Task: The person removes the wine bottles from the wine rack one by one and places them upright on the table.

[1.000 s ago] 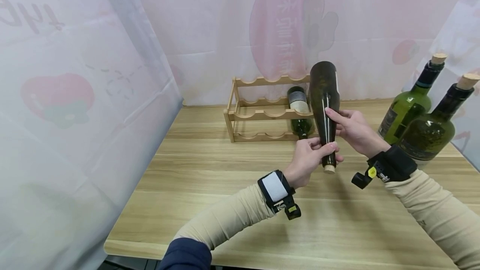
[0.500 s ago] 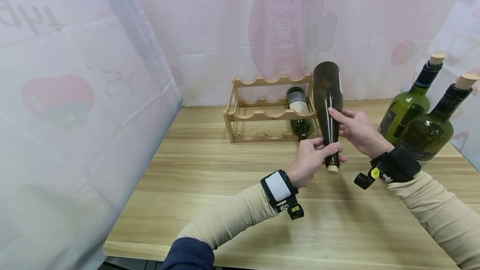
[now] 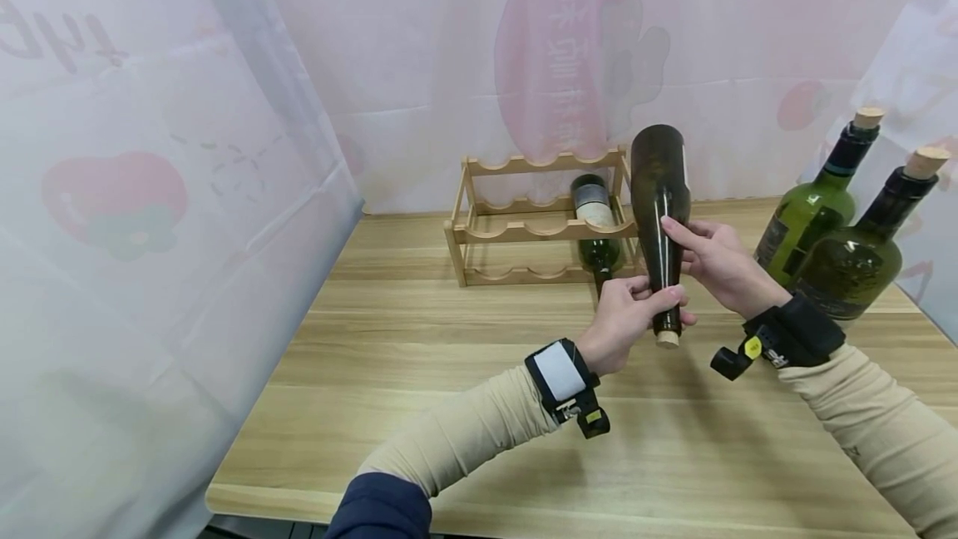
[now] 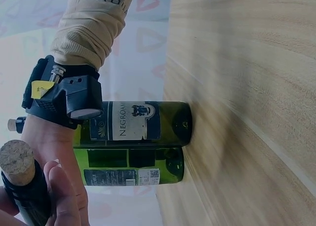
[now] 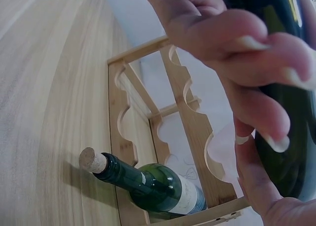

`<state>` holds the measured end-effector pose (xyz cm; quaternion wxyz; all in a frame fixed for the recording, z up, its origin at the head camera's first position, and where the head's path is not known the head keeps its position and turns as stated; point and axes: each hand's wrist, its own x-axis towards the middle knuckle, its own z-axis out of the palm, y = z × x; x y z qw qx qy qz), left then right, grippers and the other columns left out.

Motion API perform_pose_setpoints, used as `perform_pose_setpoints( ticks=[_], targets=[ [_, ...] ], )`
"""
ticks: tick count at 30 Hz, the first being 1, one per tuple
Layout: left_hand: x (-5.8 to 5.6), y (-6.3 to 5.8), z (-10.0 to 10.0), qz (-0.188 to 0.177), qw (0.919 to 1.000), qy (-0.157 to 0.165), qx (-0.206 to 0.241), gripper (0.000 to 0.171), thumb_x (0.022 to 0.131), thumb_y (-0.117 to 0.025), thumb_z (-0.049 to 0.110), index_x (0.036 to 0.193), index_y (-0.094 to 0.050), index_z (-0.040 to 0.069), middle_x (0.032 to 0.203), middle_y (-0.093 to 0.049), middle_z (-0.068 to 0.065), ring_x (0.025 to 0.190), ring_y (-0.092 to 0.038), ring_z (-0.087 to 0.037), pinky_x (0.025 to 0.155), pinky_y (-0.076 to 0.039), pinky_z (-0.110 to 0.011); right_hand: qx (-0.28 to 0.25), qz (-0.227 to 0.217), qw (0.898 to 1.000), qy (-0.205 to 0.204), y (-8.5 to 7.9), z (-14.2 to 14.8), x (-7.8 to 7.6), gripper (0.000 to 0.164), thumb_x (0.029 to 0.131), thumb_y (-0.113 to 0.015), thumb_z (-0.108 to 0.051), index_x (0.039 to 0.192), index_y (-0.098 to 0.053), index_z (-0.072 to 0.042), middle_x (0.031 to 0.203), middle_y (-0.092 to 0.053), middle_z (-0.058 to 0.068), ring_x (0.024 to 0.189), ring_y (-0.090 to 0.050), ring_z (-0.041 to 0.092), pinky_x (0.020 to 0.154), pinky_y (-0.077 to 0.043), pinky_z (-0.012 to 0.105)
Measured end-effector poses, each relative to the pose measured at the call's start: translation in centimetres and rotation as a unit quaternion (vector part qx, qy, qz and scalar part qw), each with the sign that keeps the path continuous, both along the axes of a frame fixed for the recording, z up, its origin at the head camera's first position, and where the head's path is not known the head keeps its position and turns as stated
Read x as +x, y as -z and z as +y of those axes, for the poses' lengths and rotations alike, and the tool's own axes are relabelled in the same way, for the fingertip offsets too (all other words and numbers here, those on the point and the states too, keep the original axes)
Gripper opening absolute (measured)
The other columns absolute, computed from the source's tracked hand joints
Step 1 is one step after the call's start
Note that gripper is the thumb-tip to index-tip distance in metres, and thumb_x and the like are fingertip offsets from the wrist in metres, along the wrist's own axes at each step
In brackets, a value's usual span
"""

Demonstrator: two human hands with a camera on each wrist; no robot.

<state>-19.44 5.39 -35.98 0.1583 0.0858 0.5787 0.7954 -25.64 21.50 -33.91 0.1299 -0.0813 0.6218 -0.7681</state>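
A dark wine bottle (image 3: 659,173) is held neck down and tilted above the table, its cork (image 3: 668,339) pointing toward me. My left hand (image 3: 617,318) grips the neck just above the cork. Higher up, the fingers and thumb of my right hand (image 3: 722,266) hold the bottle's body. Behind and to the left stands a two-tier wooden wine rack (image 3: 486,234). In its lower tier, at the right end, lies a green corked bottle (image 3: 595,210), also seen in the right wrist view, where its cork (image 5: 93,160) sticks out past the front bar.
Two upright corked green bottles stand close together at the right, the nearer one (image 3: 849,273) beside my right wrist and the farther one (image 3: 812,219) behind it. The wooden table (image 3: 389,339) meets printed white curtains (image 3: 419,131) at the back and left.
Both hands have shifted slightly to the right with the dark wine bottle, showing more of the rack's right end. The grip looks the same.
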Motion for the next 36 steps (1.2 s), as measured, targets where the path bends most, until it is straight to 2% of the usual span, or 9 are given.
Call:
perform_pose_setpoints(
  ticks=[13, 21, 36],
  targets=[
    [-0.1, 0.1, 0.7, 0.001, 1.0000, 0.004, 0.000, 0.018, 0.092, -0.064, 0.009, 0.106, -0.068, -0.001, 0.105, -0.065, -0.036, 0.098, -0.065, -0.047, 0.064, -0.055, -0.020, -0.011, 0.002, 1.000, 0.003, 0.3, 0.7, 0.0, 0.049, 0.098, -0.054, -0.027, 0.131, -0.036, 0.004, 0.104, -0.065, -0.003, 0.087, -0.066, 0.007, 0.077, -0.054, 0.020],
    [-0.2, 0.2, 0.8, 0.000, 1.0000, 0.004, -0.008, 0.018, 0.092, -0.065, 0.010, 0.106, -0.068, -0.001, 0.103, -0.067, -0.033, 0.100, -0.063, -0.049, 0.069, -0.057, -0.023, -0.012, -0.005, 1.000, 0.003, 0.4, 0.9, 0.0, 0.047, 0.099, -0.054, -0.027, 0.130, -0.036, 0.002, 0.105, -0.064, -0.003, 0.087, -0.066, 0.007, 0.077, -0.053, 0.020],
    [-0.5, 0.5, 1.1, -0.010, 0.9998, 0.010, -0.012, 0.017, 0.091, -0.065, 0.010, 0.106, -0.069, 0.001, 0.103, -0.068, -0.031, 0.099, -0.064, -0.047, 0.067, -0.056, -0.022, -0.031, 0.008, 0.999, -0.002, 0.8, 1.2, 0.0, 0.042, 0.099, -0.053, -0.024, 0.127, -0.038, 0.004, 0.103, -0.064, -0.001, 0.085, -0.067, 0.009, 0.075, -0.054, 0.021]
  ],
)
